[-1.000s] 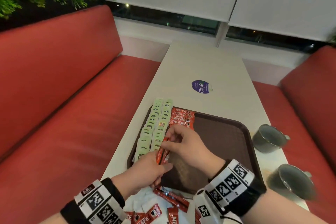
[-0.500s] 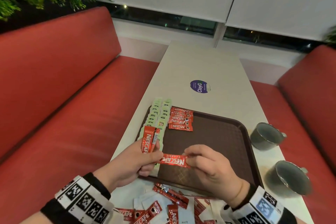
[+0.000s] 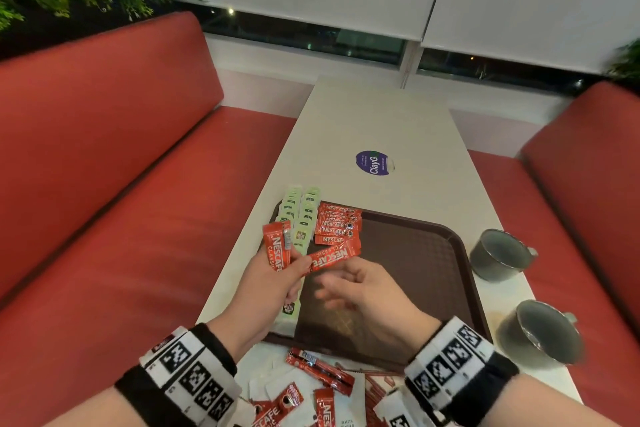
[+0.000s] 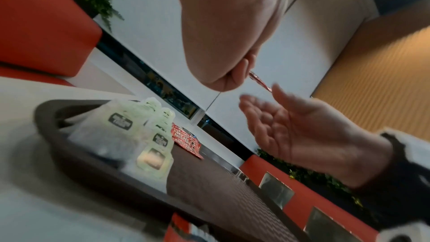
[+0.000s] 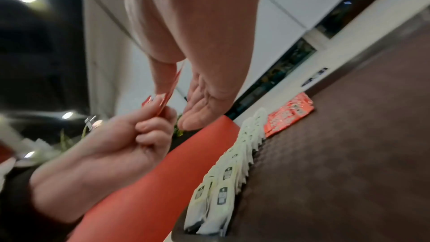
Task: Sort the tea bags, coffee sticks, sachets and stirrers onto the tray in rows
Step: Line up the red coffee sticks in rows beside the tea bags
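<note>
Now that the right hand [image 3: 367, 291] has let go: the crosswise coffee stick [image 3: 332, 255] it pinched half a second ago is carried by the left hand [image 3: 266, 282], which grips its near end.
Right hand fingers: straight and loosely spread, palm up, blurred with motion just under the stick. The left wrist view puts the thumb tip at the stick's far end; I cannot tell whether it touches.
Left hand fingers: curled, pinching a small upright bunch of coffee sticks [image 3: 277, 248] together with the crosswise one.
Where the stick is: in the air above the near left part of the tray [image 3: 460, 253], just short of the coffee row [image 3: 337, 224], touching nothing on the tray.
Camera: a second ago both hands worked low over the tray. They have since lifted and drawn towards me.
Tray so far: two long rows of pale green tea bags [image 3: 304, 215] along the left edge, with a short stack of red coffee sticks beside their far end. The rest is bare brown.
Still unsorted: a heap of coffee sticks [image 3: 318, 373] and white sachets [image 3: 277, 381] on the table at the tray's near edge. I cannot pick out any stirrers.
My reading: the stick was not laid down. I judge it is being turned or regripped, so the coffee row has gained nothing and the task is well short of half done.
Risk: one pinch now holds several slippery sticks at different angles.
</note>
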